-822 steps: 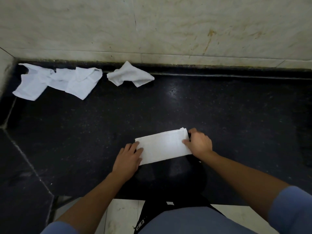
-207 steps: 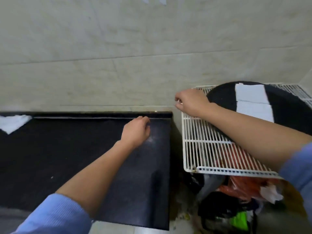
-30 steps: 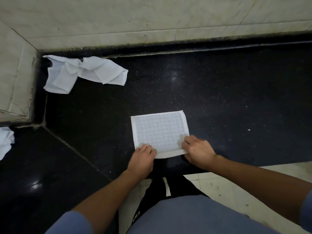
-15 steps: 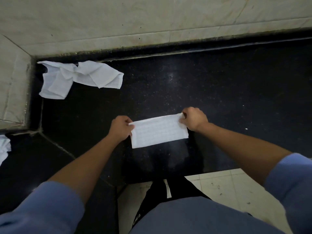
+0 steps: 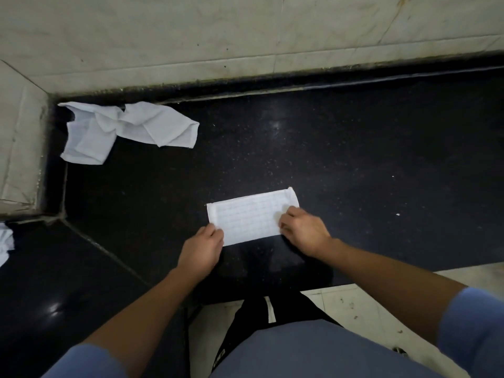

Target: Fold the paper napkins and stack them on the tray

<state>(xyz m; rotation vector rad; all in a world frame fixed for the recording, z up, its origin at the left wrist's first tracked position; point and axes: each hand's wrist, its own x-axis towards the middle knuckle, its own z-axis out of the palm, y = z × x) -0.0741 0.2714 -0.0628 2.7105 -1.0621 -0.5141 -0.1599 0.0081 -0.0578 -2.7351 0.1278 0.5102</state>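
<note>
Head view, one entry per item. Item one: a black speckled counter (image 5: 354, 159), running along a pale tiled wall (image 5: 218, 36) and turning a corner at the left. Item two: the folded napkin (image 5: 252, 218), white with a faint grid pattern, lying flat on the counter near its front edge as a long rectangle, its right end slightly lifted and curled. Item three: the left hand (image 5: 200, 248), set at the napkin's near left corner with its fingers curled and touching the paper; we cannot tell whether it pinches the corner or only presses on it. Item four: the right hand (image 5: 305, 231), at the napkin's near right end, fingers bent with the tips down on the upper face of the paper; the thumb is hidden, so we cannot tell whether this is a pinch or a press. Item five: a loose heap of crumpled napkins (image 5: 122, 129), unfolded, in the far left corner of the counter against the wall, well apart from the folded one. Item six: part of another white napkin (image 5: 4, 245) at the left edge of the picture, cut off by the frame. Item seven: blue sleeves (image 5: 471, 331) on both forearms, and below the counter a pale tiled floor (image 5: 368, 304).
</note>
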